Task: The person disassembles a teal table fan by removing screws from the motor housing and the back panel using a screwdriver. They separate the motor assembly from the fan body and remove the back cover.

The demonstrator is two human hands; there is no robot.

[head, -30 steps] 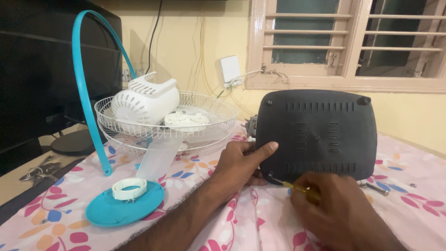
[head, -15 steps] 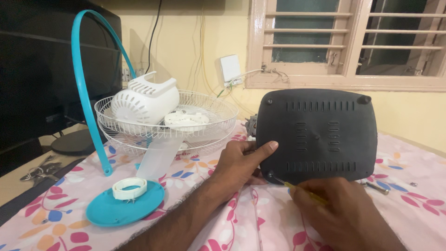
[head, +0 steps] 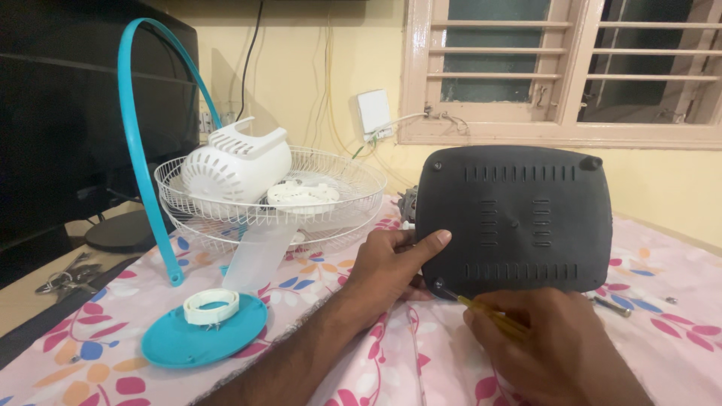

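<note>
A dark grey plastic base cover [head: 519,218] with vent slots stands on edge on the flowered cloth. My left hand [head: 395,263] steadies its lower left corner, thumb pressed flat on the face. My right hand [head: 549,346] holds a yellow-handled screwdriver [head: 481,310]; its tip rests in a screw hole at the cover's lower left corner. The hand hides most of the handle.
To the left lie a white wire fan guard [head: 271,199] holding a white motor housing [head: 237,165], a teal ring [head: 143,135], a teal disc [head: 203,338] with a white ring, and keys [head: 64,274]. Loose screws [head: 613,307] lie at right. Wall and window behind.
My right hand has shifted slightly left, bringing the screwdriver tip into the cover's lower left screw hole. My left hand and the cover have stayed in place.
</note>
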